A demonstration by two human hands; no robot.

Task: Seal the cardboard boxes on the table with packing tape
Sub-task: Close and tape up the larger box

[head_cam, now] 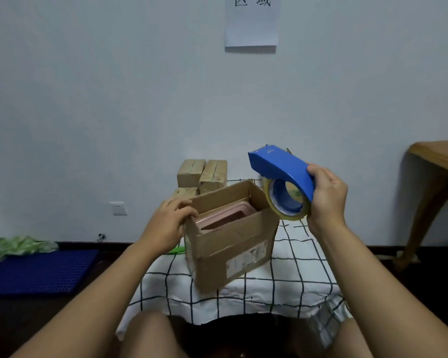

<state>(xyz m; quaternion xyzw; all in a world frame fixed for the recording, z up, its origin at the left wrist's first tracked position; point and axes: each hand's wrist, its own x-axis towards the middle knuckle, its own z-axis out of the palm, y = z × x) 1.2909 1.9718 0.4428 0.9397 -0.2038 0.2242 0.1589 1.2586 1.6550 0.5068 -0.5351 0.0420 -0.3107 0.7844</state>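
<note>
An open cardboard box (233, 244) stands on the small table with the checked cloth (295, 270). A pink flat container (225, 218) lies inside it. My left hand (171, 220) grips the box's left top edge, its fingers curled over the rim. My right hand (326, 197) holds a blue tape dispenser (279, 169) up in the air, above and to the right of the box. A roll of clear yellowish packing tape (287, 205) sits in the dispenser.
Three small taped boxes (202, 174) are stacked at the table's back, behind the open box. A wooden table (437, 161) stands at the right. On the dark floor at the left lie a blue plastic grid (39, 270) and a green bag (21, 245).
</note>
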